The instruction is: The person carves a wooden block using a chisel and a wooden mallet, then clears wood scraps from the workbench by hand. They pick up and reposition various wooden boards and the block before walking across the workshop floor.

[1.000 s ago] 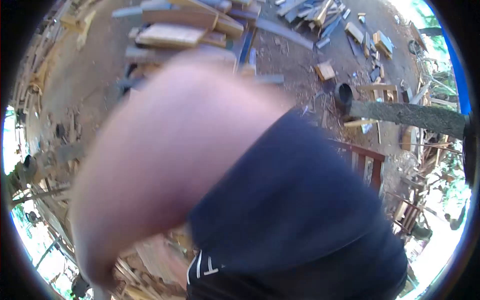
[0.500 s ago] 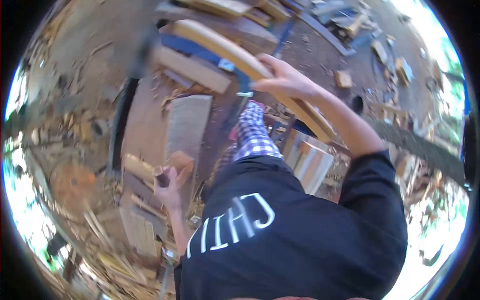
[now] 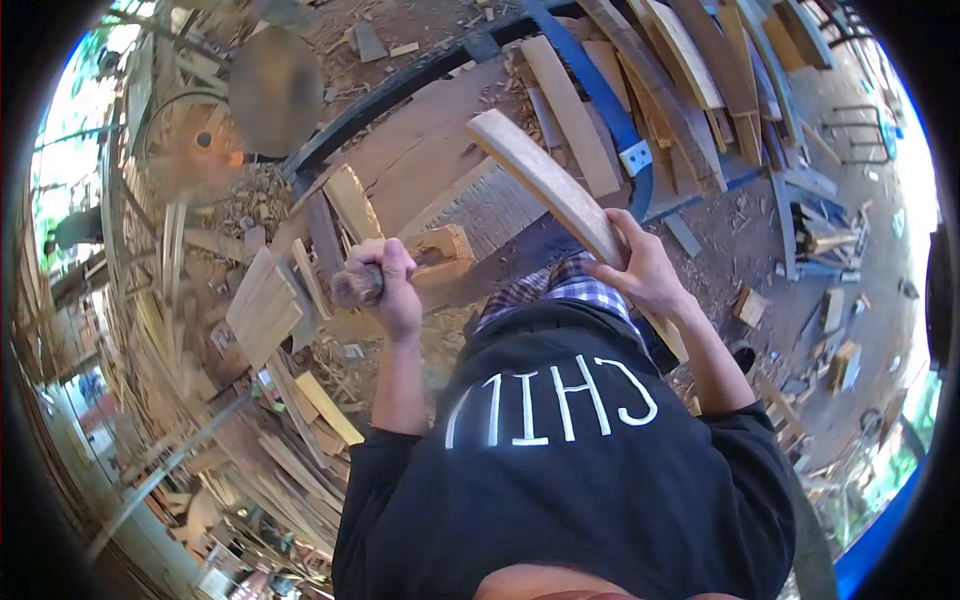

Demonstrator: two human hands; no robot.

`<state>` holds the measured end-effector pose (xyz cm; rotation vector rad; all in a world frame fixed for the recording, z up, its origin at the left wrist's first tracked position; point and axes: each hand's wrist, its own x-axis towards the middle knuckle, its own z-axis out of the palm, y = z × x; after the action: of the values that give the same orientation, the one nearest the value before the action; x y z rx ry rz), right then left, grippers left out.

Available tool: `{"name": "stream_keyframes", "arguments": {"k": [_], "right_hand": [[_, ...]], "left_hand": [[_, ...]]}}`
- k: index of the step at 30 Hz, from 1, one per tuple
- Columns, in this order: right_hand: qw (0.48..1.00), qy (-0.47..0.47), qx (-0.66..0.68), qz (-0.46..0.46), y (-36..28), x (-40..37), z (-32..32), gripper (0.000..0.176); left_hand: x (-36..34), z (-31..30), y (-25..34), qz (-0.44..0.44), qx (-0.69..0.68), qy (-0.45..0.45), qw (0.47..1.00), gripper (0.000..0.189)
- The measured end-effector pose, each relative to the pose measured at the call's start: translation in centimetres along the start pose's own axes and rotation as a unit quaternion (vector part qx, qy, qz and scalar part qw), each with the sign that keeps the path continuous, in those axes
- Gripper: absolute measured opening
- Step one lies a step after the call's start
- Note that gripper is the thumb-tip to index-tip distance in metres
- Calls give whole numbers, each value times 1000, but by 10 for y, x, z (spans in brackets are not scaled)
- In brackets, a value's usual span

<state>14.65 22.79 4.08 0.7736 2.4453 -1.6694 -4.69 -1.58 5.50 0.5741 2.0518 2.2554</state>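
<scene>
Around our knees little room is free: offcuts point(image 3: 270, 300) crowd the left edge and stacked planks point(image 3: 690, 80) the upper right. Our right hand point(image 3: 640, 268) grasps a pale, smooth, curved board point(image 3: 545, 175) above our lap, its long axis running from upper left to lower right. Our left hand point(image 3: 390, 290) is clenched on a dark round handle point(image 3: 357, 287) beside a rough block point(image 3: 440, 255).

- The wooden worktop point(image 3: 420, 165) is carrying loose timber inside a dark metal rim point(image 3: 400, 85).
- A pale plank point(image 3: 570, 115) is lying flat across its far side, beside a blue bar point(image 3: 600, 90).
- A short wedge-cut board point(image 3: 352, 203) is resting near its left edge, with sawdust point(image 3: 262, 190) piling just beside it.
- A wooden block point(image 3: 442, 252) is sitting at the near edge.
- Offcuts point(image 3: 835, 330) are lying scattered on the dirt ground point(image 3: 740, 215).
</scene>
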Motion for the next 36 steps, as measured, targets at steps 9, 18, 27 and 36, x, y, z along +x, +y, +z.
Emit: {"name": "stream_keyframes", "arguments": {"k": [9,18,27,36], "right_hand": [[976,-29,-58,-206,-101,26,-31,76],[916,-237,-106,-305,-104,54,-11,74],[888,-208,9,-411,-77,62,-26,67],[924,-237,43,-298,-29,75,-48,84]], "left_hand": [[-28,5,-38,34,131,175,975,18],[-40,46,-76,29,37,238,970,28],[-24,68,-43,84,227,247,939,23],[-32,104,-44,194,364,191,891,21]]}}
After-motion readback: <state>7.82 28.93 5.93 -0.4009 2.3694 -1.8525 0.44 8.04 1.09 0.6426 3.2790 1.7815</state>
